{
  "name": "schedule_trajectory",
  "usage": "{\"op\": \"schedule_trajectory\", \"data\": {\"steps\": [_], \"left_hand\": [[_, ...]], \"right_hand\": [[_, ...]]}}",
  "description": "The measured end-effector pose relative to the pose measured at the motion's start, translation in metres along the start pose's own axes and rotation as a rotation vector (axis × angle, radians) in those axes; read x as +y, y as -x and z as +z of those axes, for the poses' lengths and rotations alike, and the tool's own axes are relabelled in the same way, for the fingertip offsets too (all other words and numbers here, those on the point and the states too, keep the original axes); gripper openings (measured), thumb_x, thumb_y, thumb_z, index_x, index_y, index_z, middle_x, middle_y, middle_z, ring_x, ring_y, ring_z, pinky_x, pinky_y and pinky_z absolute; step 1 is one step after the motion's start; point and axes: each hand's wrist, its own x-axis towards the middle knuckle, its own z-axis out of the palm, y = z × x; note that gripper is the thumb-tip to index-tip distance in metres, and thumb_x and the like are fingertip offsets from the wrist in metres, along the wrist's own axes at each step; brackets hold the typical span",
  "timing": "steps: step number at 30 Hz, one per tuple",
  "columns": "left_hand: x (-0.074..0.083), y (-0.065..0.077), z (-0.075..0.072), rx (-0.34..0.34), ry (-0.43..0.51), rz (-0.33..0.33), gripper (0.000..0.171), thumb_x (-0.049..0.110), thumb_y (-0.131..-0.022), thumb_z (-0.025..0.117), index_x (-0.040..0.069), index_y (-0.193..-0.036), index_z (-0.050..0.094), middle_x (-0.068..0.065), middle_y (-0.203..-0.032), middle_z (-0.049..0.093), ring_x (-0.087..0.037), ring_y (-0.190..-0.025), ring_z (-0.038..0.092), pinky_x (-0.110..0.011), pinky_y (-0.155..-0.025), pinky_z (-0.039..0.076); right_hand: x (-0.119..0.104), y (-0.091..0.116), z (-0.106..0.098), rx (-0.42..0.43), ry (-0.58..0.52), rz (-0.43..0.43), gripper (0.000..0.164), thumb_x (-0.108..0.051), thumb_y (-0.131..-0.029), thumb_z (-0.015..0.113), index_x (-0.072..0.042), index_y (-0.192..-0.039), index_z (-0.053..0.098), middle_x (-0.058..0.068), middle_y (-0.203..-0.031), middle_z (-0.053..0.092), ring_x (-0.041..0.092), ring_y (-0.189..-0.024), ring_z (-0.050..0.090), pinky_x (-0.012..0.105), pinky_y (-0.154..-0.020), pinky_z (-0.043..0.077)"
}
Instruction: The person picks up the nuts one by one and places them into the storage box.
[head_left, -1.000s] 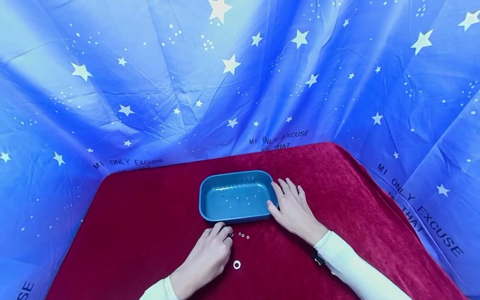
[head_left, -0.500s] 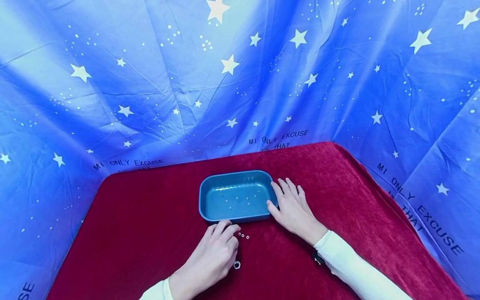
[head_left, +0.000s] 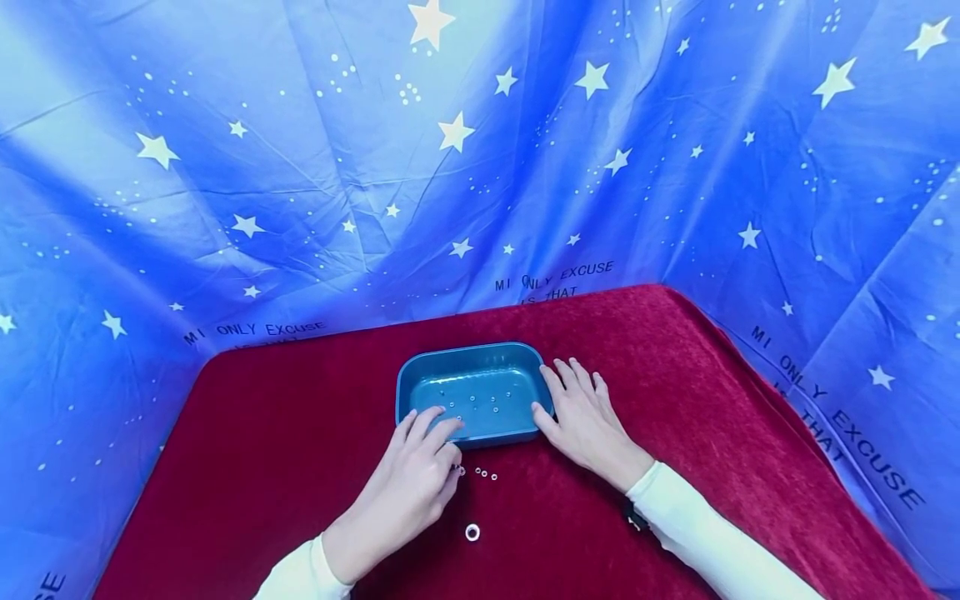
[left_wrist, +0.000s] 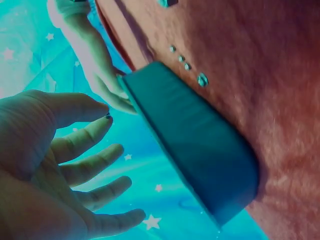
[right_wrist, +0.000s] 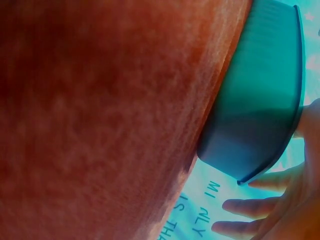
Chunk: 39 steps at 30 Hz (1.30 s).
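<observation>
Between the thumb and index finger of my left hand point(head_left: 412, 475), a tiny dark piece that looks like a small nut point(left_wrist: 108, 116) is pinched; the other fingers are spread. That hand is at the near left edge of a blue plastic tray point(head_left: 517, 432), its fingertips overlapping the rim in the head view. My right hand point(head_left: 588, 421) rests at the tray's right end, thumb and index finger at the rim, fingers straight and spread. Several small nuts point(head_left: 472, 398) lie scattered on the tray floor.
On the red velvet cloth point(head_left: 300, 417) in front of the tray lie a short row of small nuts point(head_left: 484, 473), a somewhat bigger nut point(left_wrist: 202, 79) at its end, and a large nut point(head_left: 472, 532) nearer me. A starry blue curtain point(head_left: 360, 167) hangs behind the table.
My left hand first reached right over the small nuts, then came up and left to the tray's near rim with a tiny piece pinched. The right hand stays at the tray's end.
</observation>
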Motion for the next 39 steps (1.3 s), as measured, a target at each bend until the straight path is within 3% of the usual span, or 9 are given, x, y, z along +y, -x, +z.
{"op": "schedule_trajectory", "data": {"steps": [13, 21, 27, 35, 39], "left_hand": [[-0.026, -0.011, 0.002, -0.008, 0.045, -0.066, 0.019, 0.008, -0.083, 0.094, 0.011, -0.092, 0.077, -0.014, -0.127, 0.075, -0.041, -0.127, 0.063, -0.069, -0.107, 0.053], [-0.046, -0.019, 0.016, -0.073, 0.053, -0.138, 0.015, 0.009, -0.086, 0.092, 0.011, -0.095, 0.08, -0.011, -0.12, 0.077, -0.039, -0.125, 0.063, -0.077, -0.109, 0.048], [-0.061, -0.026, 0.028, -0.097, 0.058, -0.15, 0.009, 0.008, -0.09, 0.089, 0.011, -0.095, 0.082, -0.01, -0.118, 0.078, -0.036, -0.121, 0.064, -0.076, -0.108, 0.049], [-0.071, -0.032, 0.04, -0.082, 0.095, -0.089, 0.008, 0.005, -0.089, 0.088, 0.006, -0.094, 0.082, -0.012, -0.109, 0.079, -0.033, -0.106, 0.065, -0.048, -0.088, 0.064], [-0.073, -0.034, 0.045, -0.106, 0.106, -0.098, 0.008, 0.005, -0.089, 0.088, 0.006, -0.094, 0.082, -0.012, -0.11, 0.079, -0.033, -0.107, 0.064, -0.044, -0.09, 0.065]], "right_hand": [[0.0, 0.0, 0.0, -0.006, 0.0, 0.013, 0.07, -0.041, -0.105, 0.064, -0.001, -0.161, 0.052, 0.028, -0.163, 0.049, 0.052, -0.156, 0.037, 0.078, -0.122, 0.029], [0.0, 0.0, 0.0, -0.008, 0.004, 0.011, 0.071, -0.041, -0.104, 0.064, -0.001, -0.161, 0.051, 0.028, -0.163, 0.049, 0.052, -0.156, 0.038, 0.078, -0.121, 0.03], [0.0, 0.001, 0.001, -0.017, -0.007, 0.014, 0.072, -0.041, -0.104, 0.065, -0.001, -0.162, 0.05, 0.028, -0.164, 0.049, 0.052, -0.156, 0.038, 0.078, -0.122, 0.029], [0.0, 0.001, 0.001, -0.025, -0.012, 0.021, 0.072, -0.041, -0.104, 0.065, -0.001, -0.162, 0.05, 0.028, -0.164, 0.048, 0.052, -0.157, 0.037, 0.076, -0.123, 0.031], [0.0, 0.001, 0.0, -0.03, -0.019, 0.023, 0.073, -0.041, -0.105, 0.065, 0.0, -0.163, 0.049, 0.028, -0.165, 0.047, 0.052, -0.157, 0.036, 0.074, -0.124, 0.032]]}}
